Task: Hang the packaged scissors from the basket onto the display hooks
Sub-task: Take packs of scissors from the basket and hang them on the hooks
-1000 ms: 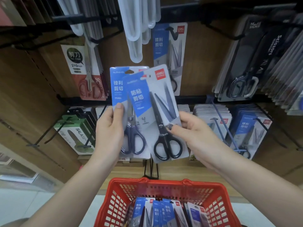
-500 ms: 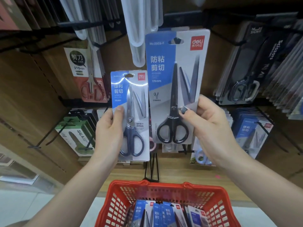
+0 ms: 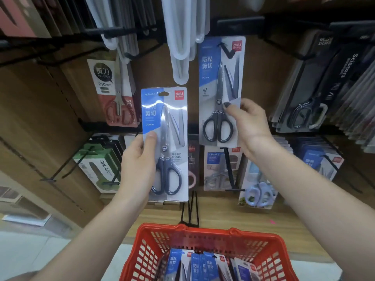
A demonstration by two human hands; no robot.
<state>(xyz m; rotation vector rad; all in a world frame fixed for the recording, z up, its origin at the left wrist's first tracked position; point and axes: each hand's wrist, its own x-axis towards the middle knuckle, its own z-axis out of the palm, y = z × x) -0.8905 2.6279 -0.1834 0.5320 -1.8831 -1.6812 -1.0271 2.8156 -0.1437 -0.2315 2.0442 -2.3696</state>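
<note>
Black-handled scissors pack [image 3: 221, 90], upright in the right hand [image 3: 246, 126] with fingers pinching its lower edge, sits with its hang-hole at the hook [image 3: 228, 51], while the left hand [image 3: 138, 165] grips another pack [image 3: 165, 142] lower.

Both blue-and-white blister cards carry a red "deli" logo and "170mm": the card on the hook [image 3: 221, 90] and the lower card [image 3: 165, 142]. The red-and-white pack [image 3: 113, 94] reads "210mm" and "SCISSORS"; the green box [image 3: 97, 171] reads "SALA".
</note>
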